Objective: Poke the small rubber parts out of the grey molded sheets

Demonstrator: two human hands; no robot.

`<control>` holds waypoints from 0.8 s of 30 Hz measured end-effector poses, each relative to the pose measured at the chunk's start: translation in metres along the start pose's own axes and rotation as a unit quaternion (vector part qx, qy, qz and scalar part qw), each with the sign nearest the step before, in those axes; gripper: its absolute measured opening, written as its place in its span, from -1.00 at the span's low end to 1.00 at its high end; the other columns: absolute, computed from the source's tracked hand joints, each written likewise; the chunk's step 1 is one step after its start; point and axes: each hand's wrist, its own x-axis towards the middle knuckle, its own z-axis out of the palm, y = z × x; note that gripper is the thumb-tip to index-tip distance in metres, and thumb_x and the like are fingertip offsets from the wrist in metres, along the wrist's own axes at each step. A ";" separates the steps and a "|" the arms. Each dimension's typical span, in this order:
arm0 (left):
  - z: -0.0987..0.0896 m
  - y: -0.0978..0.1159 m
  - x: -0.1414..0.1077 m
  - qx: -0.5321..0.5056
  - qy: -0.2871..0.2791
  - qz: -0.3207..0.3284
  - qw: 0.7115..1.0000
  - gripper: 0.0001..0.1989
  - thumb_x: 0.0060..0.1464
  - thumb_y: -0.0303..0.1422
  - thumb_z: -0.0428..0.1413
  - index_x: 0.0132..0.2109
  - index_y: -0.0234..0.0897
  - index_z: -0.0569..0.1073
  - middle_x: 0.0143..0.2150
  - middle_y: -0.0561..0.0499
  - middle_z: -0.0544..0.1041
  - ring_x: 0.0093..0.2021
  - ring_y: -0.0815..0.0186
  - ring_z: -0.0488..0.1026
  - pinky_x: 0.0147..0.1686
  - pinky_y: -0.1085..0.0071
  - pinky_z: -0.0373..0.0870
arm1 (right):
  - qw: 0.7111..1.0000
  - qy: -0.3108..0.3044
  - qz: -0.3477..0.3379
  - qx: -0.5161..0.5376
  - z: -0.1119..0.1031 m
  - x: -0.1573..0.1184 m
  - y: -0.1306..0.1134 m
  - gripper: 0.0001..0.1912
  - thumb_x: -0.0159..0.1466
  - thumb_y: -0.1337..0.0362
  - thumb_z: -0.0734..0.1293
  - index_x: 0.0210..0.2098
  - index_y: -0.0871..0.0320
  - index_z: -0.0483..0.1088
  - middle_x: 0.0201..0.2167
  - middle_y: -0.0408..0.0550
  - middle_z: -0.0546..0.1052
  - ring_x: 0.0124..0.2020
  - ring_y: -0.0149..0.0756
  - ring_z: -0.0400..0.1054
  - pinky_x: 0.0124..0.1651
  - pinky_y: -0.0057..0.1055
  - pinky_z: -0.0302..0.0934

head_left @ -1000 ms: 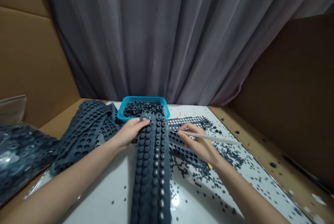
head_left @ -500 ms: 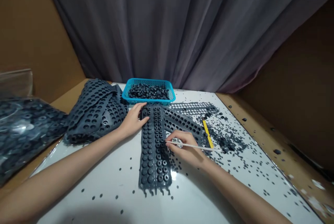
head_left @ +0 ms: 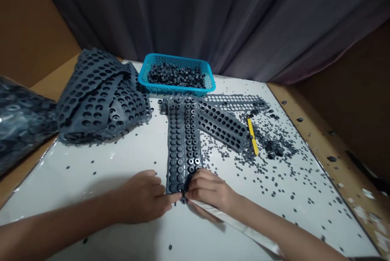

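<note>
A dark moulded strip (head_left: 180, 143) with rows of round caps lies lengthwise on the white table. At its near end my left hand (head_left: 149, 197) is curled, with its index finger stretched to the strip's bottom edge. My right hand (head_left: 209, 190) is closed at the near right corner of the strip, its fingertips bent over the edge. A thin white stick (head_left: 231, 221) runs from under its fingers back along the forearm. What the right fingertips pinch on the strip itself is hidden.
Behind the strip stands a blue basket (head_left: 176, 90) of small dark parts. Perforated dark sheets (head_left: 94, 94) are heaped at left, beside a clear bag (head_left: 21, 121). A perforated strip (head_left: 224, 127), a yellow cutter (head_left: 252, 137) and scattered black discs lie at right.
Both hands have moved from the strip's upper and middle parts to its near end. The left hand's spread fingers have curled. The camera view has shifted, and the stick now points toward me.
</note>
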 end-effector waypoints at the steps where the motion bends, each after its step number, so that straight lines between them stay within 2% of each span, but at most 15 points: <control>1: 0.002 -0.001 0.000 -0.010 -0.004 -0.008 1.000 -0.82 0.19 -0.39 0.01 -0.05 -0.25 0.36 -0.58 0.17 0.40 -0.57 0.36 0.32 -0.48 0.34 0.19 | 1.000 -0.004 -0.004 -0.003 0.000 0.000 0.001 -0.94 0.21 0.41 0.34 -0.29 0.26 0.43 -0.43 0.00 0.52 -0.30 -0.31 0.37 -0.23 -0.35 0.31; 6: 0.001 0.000 0.003 -0.043 -0.041 -0.042 0.997 -0.78 0.14 -0.39 0.07 -0.05 -0.20 0.37 -0.57 0.18 0.44 -0.55 0.33 0.36 -0.44 0.32 0.21 | 1.000 -0.015 -0.023 -0.015 -0.005 0.003 0.000 -0.96 0.20 0.43 0.37 -0.32 0.28 0.44 -0.38 0.01 0.55 -0.23 -0.29 0.39 -0.17 -0.32 0.35; 10: -0.002 0.000 0.003 -0.056 -0.061 -0.044 0.996 -0.79 0.12 -0.40 0.08 -0.07 -0.21 0.38 -0.55 0.18 0.45 -0.54 0.34 0.37 -0.42 0.32 0.20 | 0.998 -0.039 -0.034 -0.045 -0.009 0.007 -0.002 -0.94 0.26 0.45 0.31 -0.33 0.30 0.45 -0.19 0.12 0.57 -0.06 -0.23 0.39 -0.08 -0.29 0.38; 12: -0.001 0.000 0.003 -0.059 -0.066 -0.049 0.995 -0.78 0.12 -0.39 0.08 -0.06 -0.21 0.37 -0.54 0.18 0.46 -0.53 0.34 0.37 -0.42 0.32 0.20 | 0.995 -0.046 -0.047 -0.071 -0.011 0.009 -0.004 -0.91 0.26 0.47 0.30 -0.36 0.30 0.44 -0.13 0.15 0.56 -0.03 -0.21 0.40 -0.03 -0.27 0.38; 17: 0.000 0.000 0.003 -0.064 -0.074 -0.054 0.994 -0.78 0.12 -0.40 0.08 -0.06 -0.21 0.36 -0.55 0.17 0.46 -0.54 0.35 0.36 -0.42 0.33 0.17 | 0.987 -0.055 -0.072 -0.129 -0.012 0.010 -0.008 -0.87 0.25 0.50 0.30 -0.44 0.27 0.41 -0.13 0.16 0.57 -0.07 -0.20 0.45 -0.05 -0.26 0.42; 20: -0.001 0.001 0.003 -0.067 -0.080 -0.049 0.993 -0.78 0.14 -0.42 0.05 -0.04 -0.23 0.35 -0.57 0.17 0.44 -0.55 0.33 0.36 -0.42 0.32 0.17 | 0.986 -0.058 -0.081 -0.136 -0.012 0.010 -0.009 -0.85 0.23 0.52 0.31 -0.47 0.28 0.38 -0.15 0.22 0.57 -0.09 -0.15 0.45 -0.07 -0.25 0.43; 24: -0.002 0.002 0.004 -0.068 -0.099 -0.049 0.992 -0.75 0.14 -0.50 0.01 -0.01 -0.27 0.32 -0.56 0.15 0.45 -0.52 0.30 0.38 -0.38 0.30 0.20 | 0.986 -0.051 -0.070 -0.141 -0.010 0.010 -0.009 -0.82 0.25 0.52 0.28 -0.47 0.24 0.35 -0.19 0.19 0.58 -0.11 -0.18 0.46 -0.09 -0.26 0.45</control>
